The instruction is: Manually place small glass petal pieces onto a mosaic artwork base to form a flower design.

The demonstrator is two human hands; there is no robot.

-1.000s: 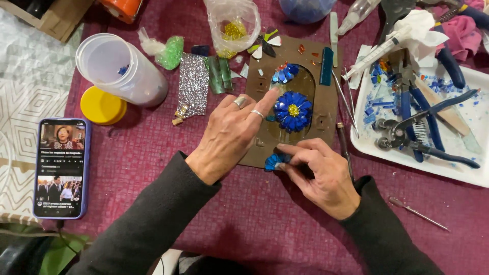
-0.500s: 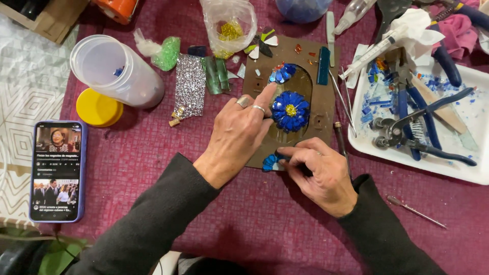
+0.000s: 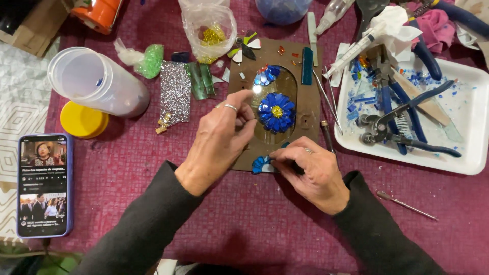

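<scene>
Brown board (image 3: 305,109) under both hands, on tabletop. Left hand (image 3: 219,140) flat on board, fingers loose, gripping nothing; blue glass flower (image 3: 276,112) just right of fingertips. Right hand (image 3: 310,170) pinches small blue fan piece (image 3: 261,164) at board's near edge.

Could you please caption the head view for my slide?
Left hand steadies a brown board; right hand places blue glass petals.

Maroon-clothed table (image 3: 244,224): phone (image 3: 43,186), white tray (image 3: 473,122), yellow lid (image 3: 81,121), perhaps awl (image 3: 405,204).
</scene>
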